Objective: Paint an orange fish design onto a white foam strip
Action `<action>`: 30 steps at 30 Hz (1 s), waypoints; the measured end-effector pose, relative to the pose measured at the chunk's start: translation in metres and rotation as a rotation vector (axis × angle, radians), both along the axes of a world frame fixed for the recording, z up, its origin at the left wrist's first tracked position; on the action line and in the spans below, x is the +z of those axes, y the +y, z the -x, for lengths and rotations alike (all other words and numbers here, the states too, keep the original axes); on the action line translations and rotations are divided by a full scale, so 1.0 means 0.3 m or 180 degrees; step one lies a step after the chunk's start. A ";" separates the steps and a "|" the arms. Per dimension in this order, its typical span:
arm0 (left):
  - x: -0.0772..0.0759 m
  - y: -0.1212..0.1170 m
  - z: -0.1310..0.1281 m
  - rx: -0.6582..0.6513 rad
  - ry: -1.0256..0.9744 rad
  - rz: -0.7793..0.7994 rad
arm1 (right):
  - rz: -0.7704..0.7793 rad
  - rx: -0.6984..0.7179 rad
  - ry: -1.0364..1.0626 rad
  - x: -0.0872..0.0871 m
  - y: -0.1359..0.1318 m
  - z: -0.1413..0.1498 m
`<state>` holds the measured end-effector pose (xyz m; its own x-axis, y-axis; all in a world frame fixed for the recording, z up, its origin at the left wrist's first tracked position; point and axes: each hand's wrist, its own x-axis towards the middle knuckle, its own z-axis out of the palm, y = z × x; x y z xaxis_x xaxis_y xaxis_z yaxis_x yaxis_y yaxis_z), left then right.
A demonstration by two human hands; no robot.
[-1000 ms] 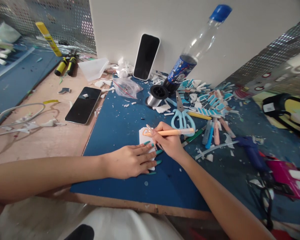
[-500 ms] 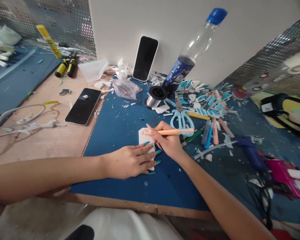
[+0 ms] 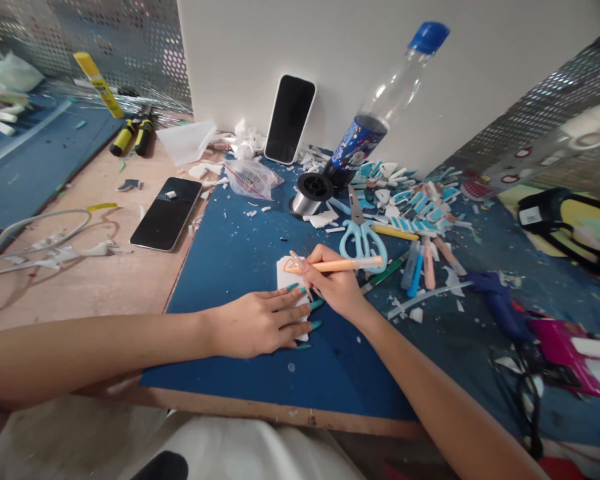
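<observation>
My left hand [image 3: 260, 321] lies flat, fingers stretched, pressing down a small white piece [image 3: 286, 274] on the blue mat [image 3: 240, 253]. My right hand [image 3: 333, 283] is closed round an orange pen [image 3: 345, 265], whose tip rests on the white piece where an orange outline shows. Both hands touch at the fingertips over the piece, most of which is hidden under my left fingers.
Blue scissors [image 3: 363, 233], a wire spool [image 3: 310, 192], a leaning bottle with a blue cap [image 3: 380, 110], and a heap of blue-white cut pieces [image 3: 415, 200] lie beyond. One phone [image 3: 166, 212] lies flat, another [image 3: 290, 119] leans on the wall. Markers [image 3: 420, 263] and a glue gun [image 3: 500, 303] lie right.
The pen tip has shifted slightly along the orange line on the white piece. My left hand has stayed put.
</observation>
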<state>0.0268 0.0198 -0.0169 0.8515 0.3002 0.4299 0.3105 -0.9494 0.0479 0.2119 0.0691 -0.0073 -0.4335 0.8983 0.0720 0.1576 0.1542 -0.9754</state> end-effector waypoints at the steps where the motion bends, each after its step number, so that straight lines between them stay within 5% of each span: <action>1: 0.000 0.000 0.000 -0.0006 0.0007 0.0009 | 0.0000 0.0009 0.0007 -0.001 0.001 -0.001; 30: 0.006 0.001 0.002 -0.0016 0.0029 -0.0066 | 0.0125 -0.0012 0.0123 0.006 0.003 -0.018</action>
